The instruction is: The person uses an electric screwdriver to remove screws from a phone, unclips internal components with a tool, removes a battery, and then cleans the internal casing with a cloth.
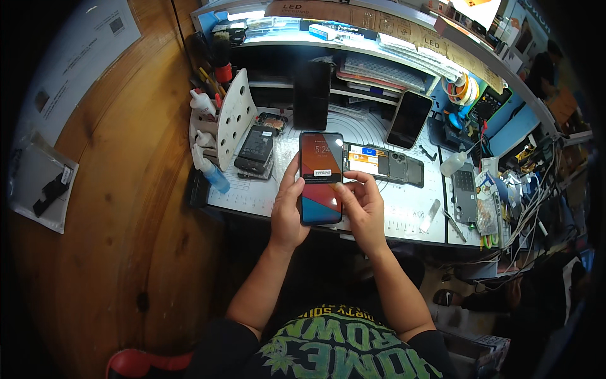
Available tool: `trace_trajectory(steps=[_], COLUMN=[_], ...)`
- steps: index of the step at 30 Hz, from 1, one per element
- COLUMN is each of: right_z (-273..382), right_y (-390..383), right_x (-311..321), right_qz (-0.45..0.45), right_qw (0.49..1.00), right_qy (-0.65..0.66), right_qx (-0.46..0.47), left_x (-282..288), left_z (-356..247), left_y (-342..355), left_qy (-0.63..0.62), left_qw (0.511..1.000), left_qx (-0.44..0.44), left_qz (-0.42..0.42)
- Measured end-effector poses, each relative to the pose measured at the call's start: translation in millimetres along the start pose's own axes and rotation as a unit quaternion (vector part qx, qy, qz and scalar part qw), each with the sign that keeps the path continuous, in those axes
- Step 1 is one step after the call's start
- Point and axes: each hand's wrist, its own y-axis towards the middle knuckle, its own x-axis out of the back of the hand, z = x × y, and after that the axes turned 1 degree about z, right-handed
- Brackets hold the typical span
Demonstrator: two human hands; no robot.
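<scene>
My left hand (287, 211) holds a smartphone (321, 177) upright by its left edge, its screen lit in red, orange and blue. My right hand (361, 205) grips the phone's right edge, with the thumb resting on the lower part of the screen. Both hands hover over the front edge of a white work mat (391, 208). Just behind the phone lies an opened phone (386, 165) showing its inner parts.
A dark phone (409, 119) leans at the back right, another dark slab (312, 95) stands at the back centre. A white perforated tool rack (232, 117), squeeze bottles (214, 177), dismantled phones (255, 148), tweezers (454, 224) and tangled cables (530, 202) crowd the bench. A wooden wall (126, 189) stands left.
</scene>
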Motion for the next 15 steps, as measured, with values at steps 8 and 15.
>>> trace_trajectory(steps=[8, 15], right_z=[9.3, 23.7], right_y=[-12.2, -16.3], right_x=[16.6, 14.8], right_qz=[-0.019, 0.120], right_qw=[0.945, 0.793], right_qy=[-0.254, -0.506], right_qx=[0.204, 0.318], left_x=[3.9, 4.3], left_z=[0.0, -0.3], left_y=[0.9, 1.7], left_qy=[-0.038, -0.036], left_qw=[0.999, 0.999], left_qx=[0.007, 0.008], left_qz=[-0.015, -0.001])
